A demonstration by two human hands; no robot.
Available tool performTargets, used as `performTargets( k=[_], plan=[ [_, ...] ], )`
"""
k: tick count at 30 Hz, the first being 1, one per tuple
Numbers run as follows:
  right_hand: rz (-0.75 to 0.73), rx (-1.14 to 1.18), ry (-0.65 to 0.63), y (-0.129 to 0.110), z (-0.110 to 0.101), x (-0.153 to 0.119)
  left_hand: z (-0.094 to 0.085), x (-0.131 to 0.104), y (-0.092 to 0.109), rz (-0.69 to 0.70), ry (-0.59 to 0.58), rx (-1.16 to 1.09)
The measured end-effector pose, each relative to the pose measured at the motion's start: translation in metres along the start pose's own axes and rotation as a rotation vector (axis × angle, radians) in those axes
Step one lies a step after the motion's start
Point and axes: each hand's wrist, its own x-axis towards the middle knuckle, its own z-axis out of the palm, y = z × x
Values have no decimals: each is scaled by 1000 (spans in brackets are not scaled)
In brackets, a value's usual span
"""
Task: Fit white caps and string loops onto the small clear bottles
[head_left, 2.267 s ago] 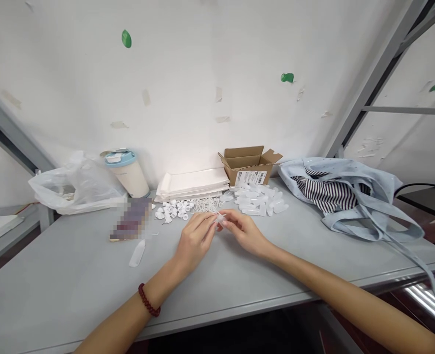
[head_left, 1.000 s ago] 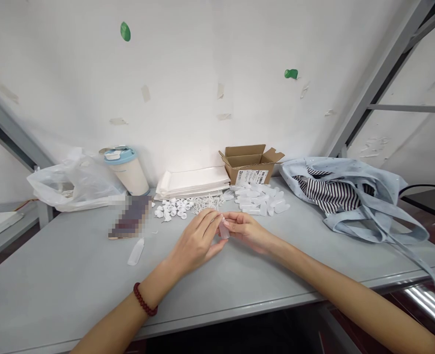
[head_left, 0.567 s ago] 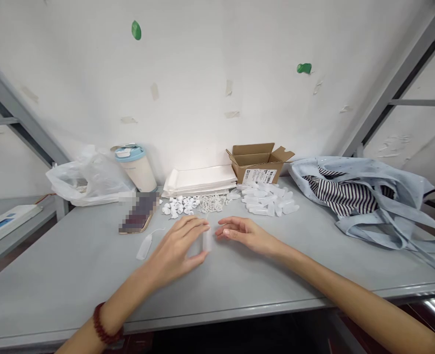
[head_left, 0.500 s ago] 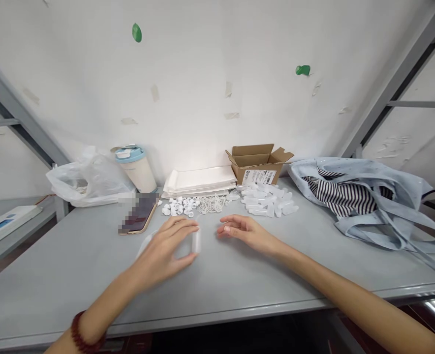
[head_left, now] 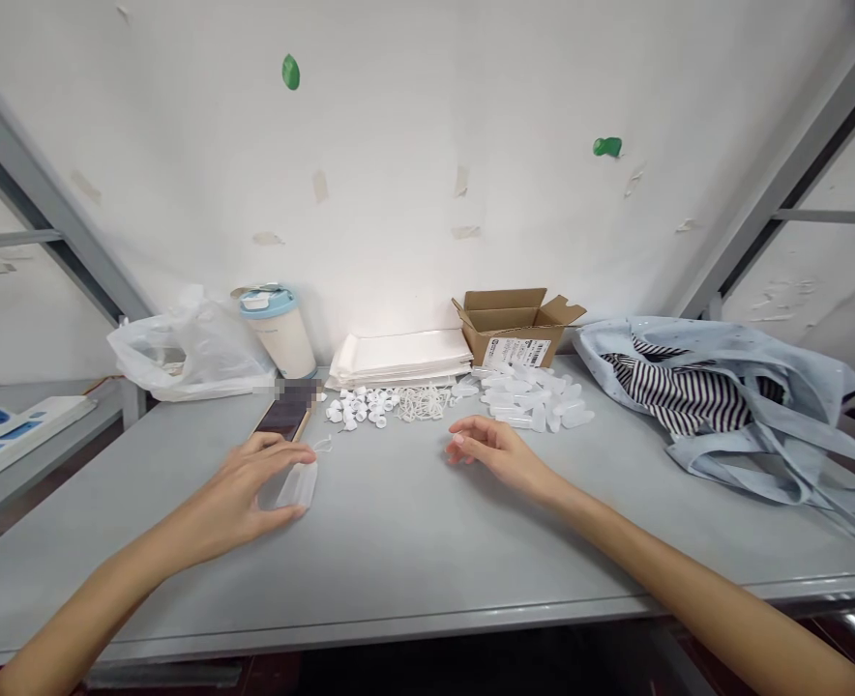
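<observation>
My left hand (head_left: 250,488) spans a small translucent plastic tube (head_left: 306,483) between thumb and fingertips, left of the table's middle. Another translucent piece seems to lie against it, partly hidden by my fingers. A thin white loop (head_left: 324,444) sticks out just beyond the fingertips. My right hand (head_left: 496,452) hovers over the table with loosely curled fingers, slightly apart, and nothing visible in them. Beyond it lies a heap of translucent tubes (head_left: 536,398). Small white caps (head_left: 359,408) and a pile of white loops (head_left: 426,401) lie to their left.
A phone (head_left: 287,411) lies just past my left hand. Along the wall stand a plastic bag (head_left: 188,353), a cup with a blue lid (head_left: 280,333), stacked white sheets or envelopes (head_left: 402,356) and an open cardboard box (head_left: 515,333). A light-blue cloth bag (head_left: 689,387) is at right.
My left hand has moved left with the tube, to the spot where another translucent piece lay. My right hand has hardly moved. The view has shifted slightly.
</observation>
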Motion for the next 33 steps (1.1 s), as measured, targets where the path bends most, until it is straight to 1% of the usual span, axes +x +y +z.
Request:
performTargets(
  k=[3, 8, 10, 12, 16, 25, 30, 33],
  plan=[
    [-1, -19, 4, 2, 0, 1, -1, 0, -3, -17, -51, -3],
    [7, -25, 3, 1, -1, 2, -3, 0, 0, -185, -247, -20],
    [5, -22, 11, 1, -1, 2, -3, -1, 0, -221, -288, -29],
    [3, -17, 14, 1, -1, 2, -1, -2, -1, -233, -288, -31],
    [-8, -16, 16, 1, -1, 1, 2, -3, -3, -216, -256, -31],
    [-12, -23, 26, -2, -1, 1, -2, 2, 0, -186, -231, -37],
    [-39, -31, 32, 0, -2, 2, -1, 2, -3, -218, -248, -29],
    [-57, -51, 45, -2, -5, 3, -4, 6, 1, -208, -254, -37]
  ],
)
